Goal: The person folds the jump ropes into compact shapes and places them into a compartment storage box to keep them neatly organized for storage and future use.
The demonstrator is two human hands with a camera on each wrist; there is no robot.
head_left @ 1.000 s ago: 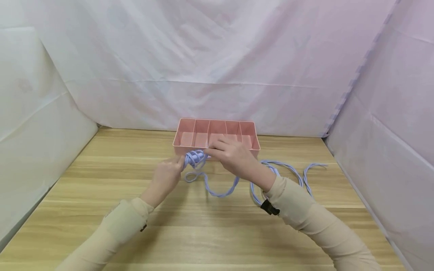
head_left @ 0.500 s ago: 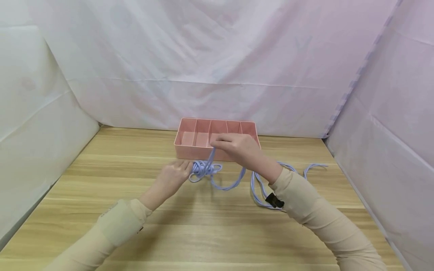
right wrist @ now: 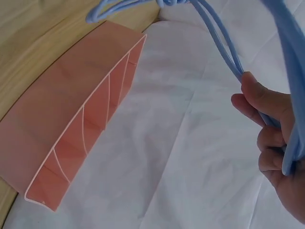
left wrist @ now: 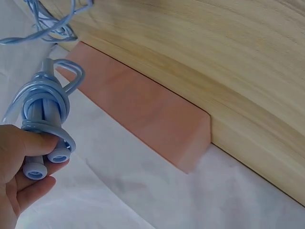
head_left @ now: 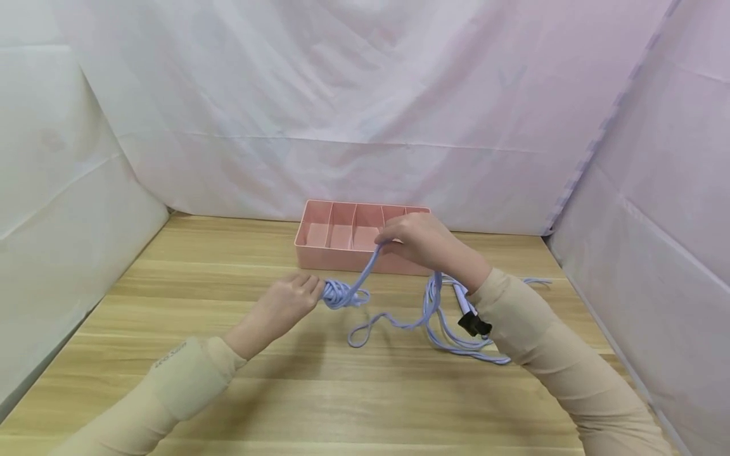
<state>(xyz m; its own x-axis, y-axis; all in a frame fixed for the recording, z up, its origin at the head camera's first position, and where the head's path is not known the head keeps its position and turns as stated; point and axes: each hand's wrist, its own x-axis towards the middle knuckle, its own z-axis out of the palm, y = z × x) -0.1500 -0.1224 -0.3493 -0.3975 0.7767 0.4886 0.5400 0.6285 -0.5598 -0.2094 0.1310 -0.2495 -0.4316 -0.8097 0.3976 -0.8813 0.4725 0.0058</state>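
Observation:
My left hand (head_left: 279, 310) grips the two pale blue handles (left wrist: 50, 112) of a jump rope side by side, thumb across them, their round ends showing in the left wrist view. Several turns of its cord (head_left: 338, 294) are wound round the handles, and a small loop sticks out past them. From this bundle a doubled length of cord (right wrist: 219, 40) runs up to my right hand (head_left: 424, 240), which pinches it between thumb and fingers. More cord passes through the right palm and hangs down to the loose coils (head_left: 433, 316) on the table.
Behind the hands, a pink divided box (head_left: 327, 256) stands near the back edge of the wooden table (head_left: 353, 405). My right forearm partly covers the loose coils and a pale bar (head_left: 462, 297) among them. White cloth (head_left: 342, 95) hangs behind and at both sides.
The right hand has drawn away to the right and up from the bundle, pulling the cord out straight. The left hand has shifted slightly right and lower; the slack loop on the table has slid right.

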